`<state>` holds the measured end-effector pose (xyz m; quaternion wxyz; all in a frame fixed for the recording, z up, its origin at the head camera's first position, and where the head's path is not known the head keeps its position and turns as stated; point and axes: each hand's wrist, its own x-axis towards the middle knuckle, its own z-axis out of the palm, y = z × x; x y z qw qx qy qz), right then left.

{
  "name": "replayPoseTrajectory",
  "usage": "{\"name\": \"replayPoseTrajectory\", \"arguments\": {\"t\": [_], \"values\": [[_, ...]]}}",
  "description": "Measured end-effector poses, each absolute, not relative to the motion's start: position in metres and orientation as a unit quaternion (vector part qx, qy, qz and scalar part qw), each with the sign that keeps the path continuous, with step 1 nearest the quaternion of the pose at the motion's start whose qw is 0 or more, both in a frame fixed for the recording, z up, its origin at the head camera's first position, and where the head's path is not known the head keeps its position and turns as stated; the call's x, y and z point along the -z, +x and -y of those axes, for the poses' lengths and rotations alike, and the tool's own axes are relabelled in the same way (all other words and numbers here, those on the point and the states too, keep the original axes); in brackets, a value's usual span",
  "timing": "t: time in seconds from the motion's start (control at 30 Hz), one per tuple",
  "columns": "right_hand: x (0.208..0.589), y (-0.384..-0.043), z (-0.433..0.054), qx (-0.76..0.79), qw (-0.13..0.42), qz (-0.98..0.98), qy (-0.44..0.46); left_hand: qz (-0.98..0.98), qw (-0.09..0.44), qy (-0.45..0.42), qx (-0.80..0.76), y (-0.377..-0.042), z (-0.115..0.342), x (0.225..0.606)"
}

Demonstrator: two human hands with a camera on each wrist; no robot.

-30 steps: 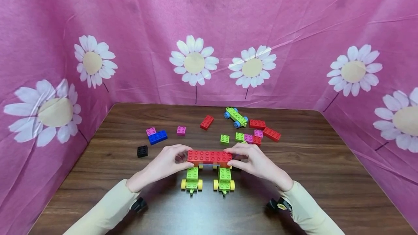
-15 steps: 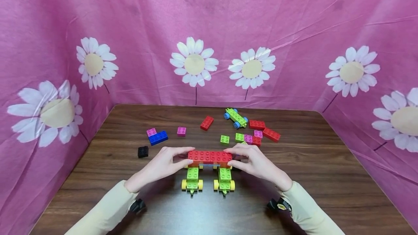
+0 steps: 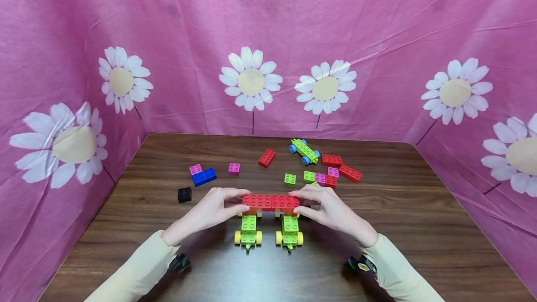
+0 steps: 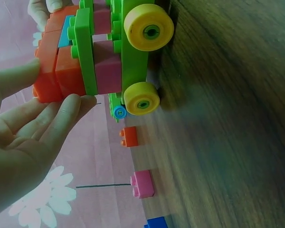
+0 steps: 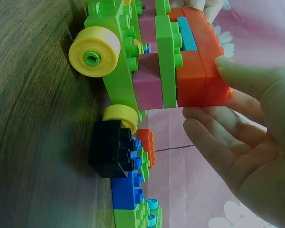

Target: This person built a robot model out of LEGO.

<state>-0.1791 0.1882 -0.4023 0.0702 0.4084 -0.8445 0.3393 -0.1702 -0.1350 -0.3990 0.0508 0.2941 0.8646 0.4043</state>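
Two red bricks lie end to end on top of a toy brick build. My left hand grips their left end between thumb and fingers; my right hand grips the right end the same way. Beneath, in the left wrist view, come a lower red brick, a blue brick, a green brick layer and a pink brick. Two green wheeled bases with yellow wheels carry it all, side by side on the table. Their far ends are largely hidden in the head view.
Left on the wooden table lie a black brick, a blue brick and pink bricks. Behind and right are several red, green and pink bricks and a green base with blue wheels. Another black brick stands beside the right wheels.
Very little differs. My left thumb sits slightly higher on the near side of the red brick than a second ago; the build and right hand keep their places.
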Motion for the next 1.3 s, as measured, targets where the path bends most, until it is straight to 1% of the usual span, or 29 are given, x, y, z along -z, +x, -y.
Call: {"name": "replayPoseTrajectory", "arguments": {"t": [0.57, 0.73, 0.97, 1.1, 1.3], "values": [[0.4033, -0.1799, -0.1887, -0.348, 0.081, 0.836, 0.416, -0.867, 0.055, 0.287, -0.404, -0.1685, 0.1324, 0.3979], [0.4014, -0.1824, -0.1882, -0.329, 0.081, 0.838, 0.428, -0.873, 0.034, 0.303, -0.381, -0.1701, 0.1323, 0.3958], [0.4037, -0.1847, -0.1876, -0.319, 0.096, 0.833, 0.441, -0.874, 0.014, 0.326, -0.36, -0.1725, 0.1318, 0.3952], [0.4028, -0.1828, -0.1865, -0.316, 0.089, 0.843, 0.427, -0.875, 0.003, 0.334, -0.35, -0.1733, 0.1305, 0.396], [0.4018, -0.1801, -0.1849, -0.309, 0.07, 0.857, 0.406, -0.873, 0.014, 0.334, -0.355, -0.1716, 0.1304, 0.3978]]}}
